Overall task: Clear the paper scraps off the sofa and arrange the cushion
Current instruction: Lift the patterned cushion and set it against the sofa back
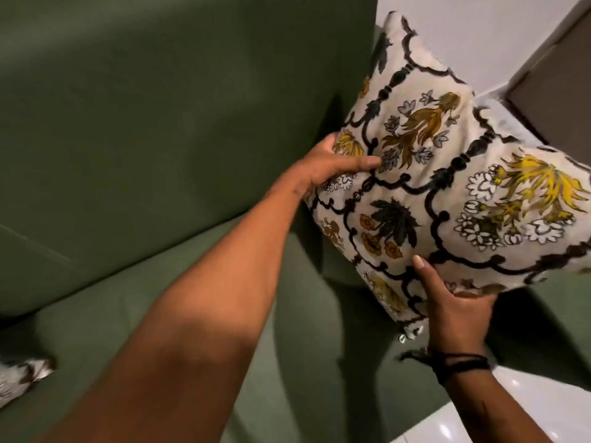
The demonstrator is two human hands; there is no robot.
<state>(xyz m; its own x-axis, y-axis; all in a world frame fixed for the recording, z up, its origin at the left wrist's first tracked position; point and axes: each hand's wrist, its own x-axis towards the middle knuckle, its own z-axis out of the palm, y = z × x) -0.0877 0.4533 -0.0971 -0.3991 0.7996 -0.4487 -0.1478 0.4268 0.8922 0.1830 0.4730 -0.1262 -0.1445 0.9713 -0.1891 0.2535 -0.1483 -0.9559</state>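
Note:
A cream cushion (447, 174) with a dark lattice and yellow flower print is held up at the right end of the green sofa (160, 123). My left hand (332, 164) grips its left edge, thumb across the front. My right hand (454, 311) holds its lower edge from underneath, thumb pressed on the front. The cushion is tilted, its far corner against the white wall (463, 33). No paper scraps show on the visible seat.
The corner of another patterned cushion (22, 378) pokes in at the lower left on the seat. White glossy floor (511, 417) lies at the lower right. A grey-brown panel (556, 91) stands at the upper right beside the wall.

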